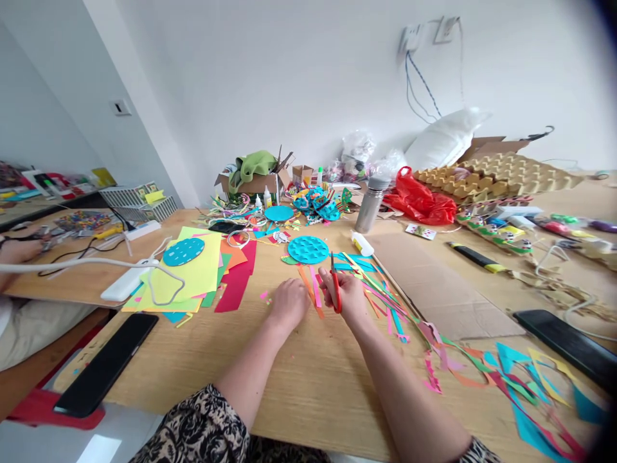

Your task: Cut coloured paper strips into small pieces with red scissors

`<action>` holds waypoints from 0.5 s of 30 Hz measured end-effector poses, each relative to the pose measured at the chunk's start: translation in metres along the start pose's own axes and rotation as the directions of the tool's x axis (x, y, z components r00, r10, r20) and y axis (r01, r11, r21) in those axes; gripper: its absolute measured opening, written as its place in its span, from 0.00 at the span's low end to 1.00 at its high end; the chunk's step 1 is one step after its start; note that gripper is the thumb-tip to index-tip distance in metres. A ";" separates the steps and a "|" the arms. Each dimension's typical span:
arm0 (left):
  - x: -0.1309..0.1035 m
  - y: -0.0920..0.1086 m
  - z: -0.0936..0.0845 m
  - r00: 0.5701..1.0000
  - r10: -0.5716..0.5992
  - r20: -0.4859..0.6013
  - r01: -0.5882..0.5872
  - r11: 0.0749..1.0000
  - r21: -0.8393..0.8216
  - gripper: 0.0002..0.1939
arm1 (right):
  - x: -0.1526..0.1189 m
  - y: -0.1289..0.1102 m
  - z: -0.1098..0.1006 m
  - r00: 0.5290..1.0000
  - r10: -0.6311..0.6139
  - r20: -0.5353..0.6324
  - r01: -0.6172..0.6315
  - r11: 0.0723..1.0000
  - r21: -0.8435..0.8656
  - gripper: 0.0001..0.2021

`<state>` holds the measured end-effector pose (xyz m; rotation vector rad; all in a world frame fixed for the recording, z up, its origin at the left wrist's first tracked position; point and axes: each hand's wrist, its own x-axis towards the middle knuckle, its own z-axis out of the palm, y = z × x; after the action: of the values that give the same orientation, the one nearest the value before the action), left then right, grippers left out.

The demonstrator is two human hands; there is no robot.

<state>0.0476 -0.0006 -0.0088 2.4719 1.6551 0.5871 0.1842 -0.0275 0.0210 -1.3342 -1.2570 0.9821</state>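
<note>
Red-handled scissors (336,290) are held in my right hand (349,294), their dark blades pointing away from me. My left hand (290,302) is closed beside them, its fingers curled down near the table; what it holds, if anything, is too small to make out. Between my hands lie thin orange and pink paper strips (317,286). Just beyond them is a blue disc with raised shapes (308,249). Many coloured strips (380,289) are spread to the right of my right hand.
Coloured paper sheets (208,257) and a black phone (108,363) are at left. A metal bottle (372,206), cardboard (443,289), a cutter (476,257) and another phone (569,344) are at right. A person's arm (22,254) is at far left.
</note>
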 end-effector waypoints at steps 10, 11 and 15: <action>0.001 -0.001 -0.027 0.891 -0.389 0.235 0.168 -0.198 -0.966 0.10 | -0.005 -0.001 0.010 0.982 -0.091 0.163 0.079 0.994 0.076 0.15; 0.000 0.000 -0.026 0.887 -0.396 0.240 0.155 -0.234 -0.960 0.11 | -0.005 0.000 0.012 0.978 -0.078 0.194 0.061 0.994 0.094 0.14; -0.003 0.003 -0.023 0.876 -0.418 0.240 0.140 -0.256 -0.956 0.11 | -0.004 0.004 0.016 0.972 -0.028 0.235 0.009 0.997 0.080 0.11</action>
<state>0.0409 -0.0075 0.0125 0.6958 0.8541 1.3470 0.1683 -0.0293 0.0139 -1.1681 -1.3903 1.1915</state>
